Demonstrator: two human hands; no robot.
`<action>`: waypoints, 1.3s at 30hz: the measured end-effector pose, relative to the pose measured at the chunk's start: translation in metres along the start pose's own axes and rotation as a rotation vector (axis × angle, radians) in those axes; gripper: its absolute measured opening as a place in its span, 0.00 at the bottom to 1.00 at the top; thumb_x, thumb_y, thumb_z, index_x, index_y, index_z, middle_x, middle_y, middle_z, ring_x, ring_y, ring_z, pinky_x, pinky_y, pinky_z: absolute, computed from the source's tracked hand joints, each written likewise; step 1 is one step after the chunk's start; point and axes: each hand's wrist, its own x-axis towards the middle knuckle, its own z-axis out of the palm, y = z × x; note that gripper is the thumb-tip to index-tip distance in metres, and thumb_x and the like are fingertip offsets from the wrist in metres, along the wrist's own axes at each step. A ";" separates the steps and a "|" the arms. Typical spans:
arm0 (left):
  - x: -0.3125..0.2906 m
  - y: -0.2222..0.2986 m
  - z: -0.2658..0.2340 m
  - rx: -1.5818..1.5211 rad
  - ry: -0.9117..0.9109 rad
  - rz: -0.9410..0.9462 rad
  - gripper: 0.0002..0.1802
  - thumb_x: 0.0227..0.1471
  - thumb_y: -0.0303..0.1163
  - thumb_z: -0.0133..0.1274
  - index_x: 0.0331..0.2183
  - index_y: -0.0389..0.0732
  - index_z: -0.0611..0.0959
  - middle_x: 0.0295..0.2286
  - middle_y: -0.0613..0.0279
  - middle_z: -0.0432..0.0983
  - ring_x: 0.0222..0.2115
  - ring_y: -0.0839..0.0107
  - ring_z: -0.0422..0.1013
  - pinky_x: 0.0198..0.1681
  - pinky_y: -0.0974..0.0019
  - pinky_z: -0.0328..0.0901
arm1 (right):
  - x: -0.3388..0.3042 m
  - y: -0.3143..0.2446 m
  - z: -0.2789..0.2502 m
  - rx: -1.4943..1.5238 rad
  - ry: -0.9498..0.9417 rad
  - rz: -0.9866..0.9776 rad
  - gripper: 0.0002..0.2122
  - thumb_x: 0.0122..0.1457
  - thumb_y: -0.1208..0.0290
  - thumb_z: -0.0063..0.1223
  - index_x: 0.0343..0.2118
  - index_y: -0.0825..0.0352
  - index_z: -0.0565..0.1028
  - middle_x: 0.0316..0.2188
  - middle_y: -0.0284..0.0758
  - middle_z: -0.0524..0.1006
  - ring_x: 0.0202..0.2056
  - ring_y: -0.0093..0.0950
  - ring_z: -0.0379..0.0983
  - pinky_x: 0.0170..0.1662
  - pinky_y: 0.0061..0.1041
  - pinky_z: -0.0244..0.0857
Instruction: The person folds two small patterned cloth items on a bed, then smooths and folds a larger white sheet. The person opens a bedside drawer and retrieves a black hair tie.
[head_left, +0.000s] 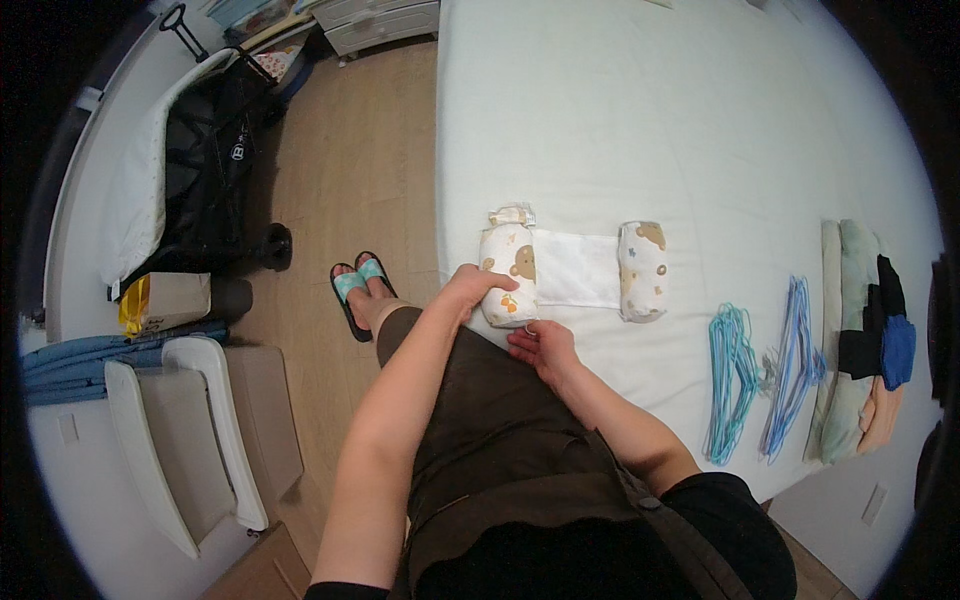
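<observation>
On the bed lies a baby side-sleeper pillow made of two padded white bolsters with bear prints, joined by a flat white panel point(577, 270). My left hand point(473, 290) grips the left bolster point(508, 250), its thumb laid over the top and its fingers on the outer side, partly hidden. At that bolster's near end, my right hand point(545, 348) has its fingers curled close together against the edge; what they pinch is too small to make out. The right bolster point(643, 270) rests flat, touched by neither hand.
Teal hangers point(733, 385) and blue hangers point(792, 370) lie on the bed point(600, 120) to the right, beside folded clothes point(850, 340). Left, across the wooden floor point(345, 150), stand a black wagon point(210, 160), a paper bag point(178, 300) and grey-beige bins point(255, 410).
</observation>
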 end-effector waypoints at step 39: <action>-0.014 -0.009 -0.028 -0.459 -0.236 0.084 0.31 0.34 0.25 0.48 0.46 0.30 0.65 0.38 0.51 0.70 0.38 0.60 0.70 0.43 0.60 0.66 | 0.021 0.001 0.018 0.301 -0.376 -0.124 0.14 0.48 0.84 0.46 0.40 0.78 0.65 0.39 0.45 0.69 0.40 0.39 0.68 0.41 0.35 0.67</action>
